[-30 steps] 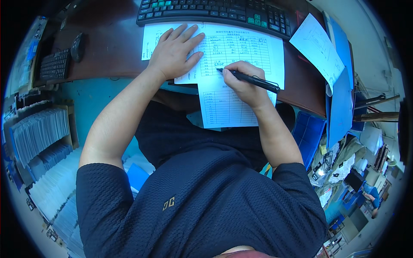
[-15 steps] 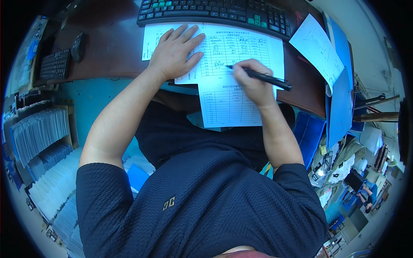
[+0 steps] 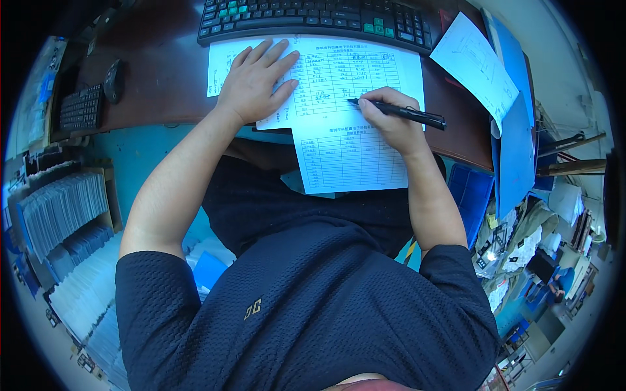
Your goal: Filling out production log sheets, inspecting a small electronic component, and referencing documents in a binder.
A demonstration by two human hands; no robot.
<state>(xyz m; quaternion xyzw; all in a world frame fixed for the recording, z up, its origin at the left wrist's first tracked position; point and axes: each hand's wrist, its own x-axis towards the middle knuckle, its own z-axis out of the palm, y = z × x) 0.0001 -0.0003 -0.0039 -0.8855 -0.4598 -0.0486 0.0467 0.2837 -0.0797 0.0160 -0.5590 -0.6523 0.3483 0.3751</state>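
both hands are at the printed form [image 3: 334, 171], and i see them from far away through the head camera. on my left side, the left hand [image 3: 255, 85] lies flat with the palm down, the fingers a little spread and the thumb apart; it presses on the paper and grips nothing. on the other side, the right hand [image 3: 392, 124] is closed around a black pen [image 3: 420, 116], held between thumb and fingers in a writing manner. the pen's tip points to the lower rows of the upper table on the form; whether it touches the paper, i cannot tell.

the form rests on the brown tabletop [image 3: 156, 94], and its lower part hangs over the near edge, above the dark trousers [image 3: 313, 218]. handwriting fills several rows of its upper table. other white paper [image 3: 220, 68] shows at its left side.

just beyond the form i find a black keyboard [image 3: 287, 25] with some green keys. farther left are a dark mouse [image 3: 114, 81] and a second keyboard [image 3: 83, 109]. to the right, a sheet with a drawing [image 3: 475, 68] lies partly upon blue folders [image 3: 516, 153]. at the lower left stand rows of papers [image 3: 64, 207], and far to the right another person [image 3: 562, 281] appears, quite small.
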